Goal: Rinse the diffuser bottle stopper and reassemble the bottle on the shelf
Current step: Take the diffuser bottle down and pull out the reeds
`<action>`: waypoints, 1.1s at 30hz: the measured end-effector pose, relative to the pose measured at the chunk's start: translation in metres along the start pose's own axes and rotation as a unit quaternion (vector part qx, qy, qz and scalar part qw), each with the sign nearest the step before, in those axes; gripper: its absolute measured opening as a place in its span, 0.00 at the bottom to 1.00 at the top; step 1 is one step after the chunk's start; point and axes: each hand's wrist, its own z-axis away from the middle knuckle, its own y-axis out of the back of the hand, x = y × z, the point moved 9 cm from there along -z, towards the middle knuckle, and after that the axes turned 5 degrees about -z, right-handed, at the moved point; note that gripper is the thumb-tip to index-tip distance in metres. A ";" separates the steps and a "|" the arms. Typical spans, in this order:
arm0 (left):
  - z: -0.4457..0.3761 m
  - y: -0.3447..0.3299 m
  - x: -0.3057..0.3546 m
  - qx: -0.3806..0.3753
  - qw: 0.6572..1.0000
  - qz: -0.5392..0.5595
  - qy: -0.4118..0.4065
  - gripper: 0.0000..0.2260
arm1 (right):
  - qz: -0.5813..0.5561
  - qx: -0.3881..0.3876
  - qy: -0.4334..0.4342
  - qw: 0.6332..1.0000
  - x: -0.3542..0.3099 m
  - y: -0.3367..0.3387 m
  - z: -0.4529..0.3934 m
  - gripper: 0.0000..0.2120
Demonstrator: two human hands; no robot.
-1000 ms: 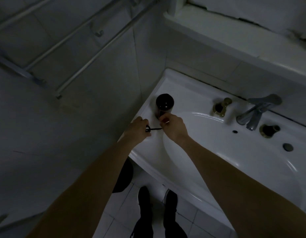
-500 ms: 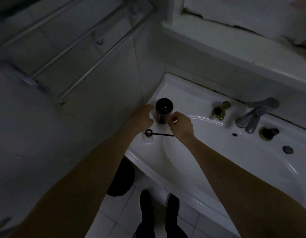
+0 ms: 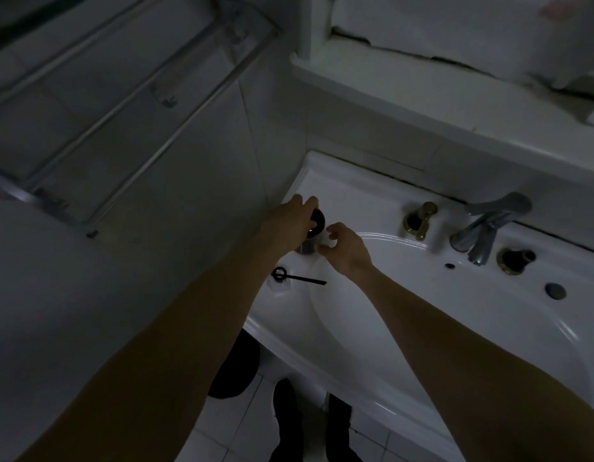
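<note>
The dark diffuser bottle (image 3: 317, 225) stands upright on the left rim of the white sink (image 3: 405, 315). My left hand (image 3: 289, 221) wraps over its top and left side, hiding most of it. My right hand (image 3: 347, 250) is at the bottle's right side with thumb and forefinger apart; whether they touch the bottle is unclear. A thin black stick with a ring end (image 3: 302, 279) lies flat on the rim nearer to me. Its ring rests over a small clear piece (image 3: 282, 286). Neither hand touches the stick.
A chrome faucet (image 3: 485, 228) and two brass fittings (image 3: 419, 220) (image 3: 515, 260) sit at the sink's back. A white ledge (image 3: 422, 105) runs above. A metal towel rail (image 3: 122, 105) hangs on the left wall. A dark round object (image 3: 235, 368) and my shoes (image 3: 289, 421) are on the floor.
Both hands let go of the ringed stick, which now lies on the rim. My left hand moved up onto the bottle and my right hand moved to its right side.
</note>
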 end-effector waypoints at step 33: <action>0.004 0.236 0.069 0.087 0.989 -0.030 -0.116 0.15 | -0.181 0.138 0.178 0.957 -0.156 0.148 0.058 0.33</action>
